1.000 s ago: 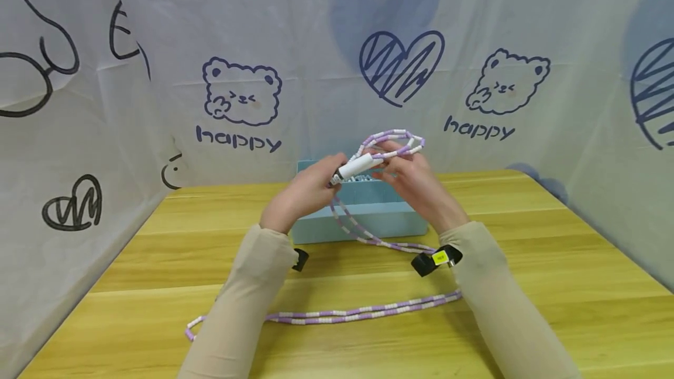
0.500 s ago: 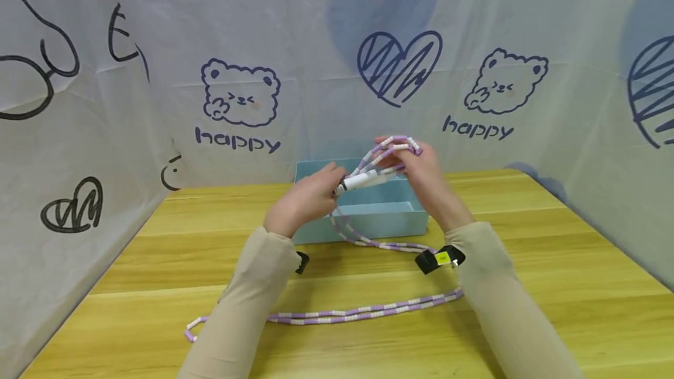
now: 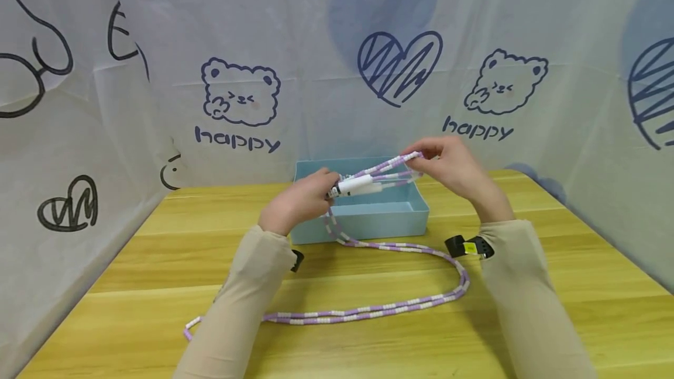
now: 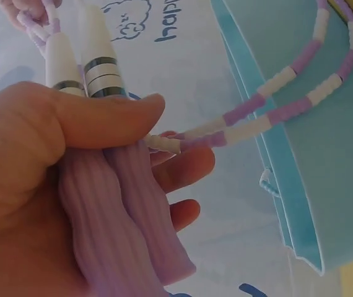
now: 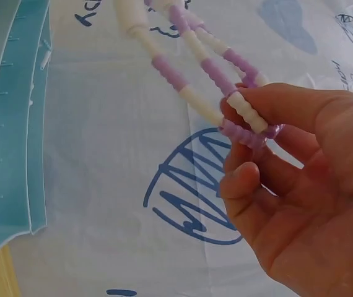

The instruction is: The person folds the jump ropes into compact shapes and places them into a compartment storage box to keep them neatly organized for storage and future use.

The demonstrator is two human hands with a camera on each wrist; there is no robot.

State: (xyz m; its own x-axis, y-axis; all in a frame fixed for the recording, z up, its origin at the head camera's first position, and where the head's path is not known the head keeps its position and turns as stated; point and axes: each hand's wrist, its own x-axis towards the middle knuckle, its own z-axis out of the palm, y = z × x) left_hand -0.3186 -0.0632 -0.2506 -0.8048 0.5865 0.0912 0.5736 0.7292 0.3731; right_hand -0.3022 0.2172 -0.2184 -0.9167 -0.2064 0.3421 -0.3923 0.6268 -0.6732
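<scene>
Left hand [image 3: 295,203]: thumb laid across 2 handles [image 4: 96,216], fingers behind them; a narrow grip holding the pair side by side, white ends pointing toward the right hand.
Right hand [image 3: 454,165]: thumb and forefinger pinch 1 bend of the beaded rope [image 3: 342,312]; the other fingers are curled loosely below.
Rope position: purple and white; 1 part spans the 2 hands, the rest drops from the left hand past the front of the light-blue box [image 3: 379,226] and lies doubled in a wide curve on the worktop [image 3: 342,355].
Box position: behind and below the handles.
Step in hand: apparently gathering the rope into folds beside the handles.
Next move: judged to call for a firm left grip, the pinched bend brought back to it, and the loose length drawn up untwisted.
</scene>
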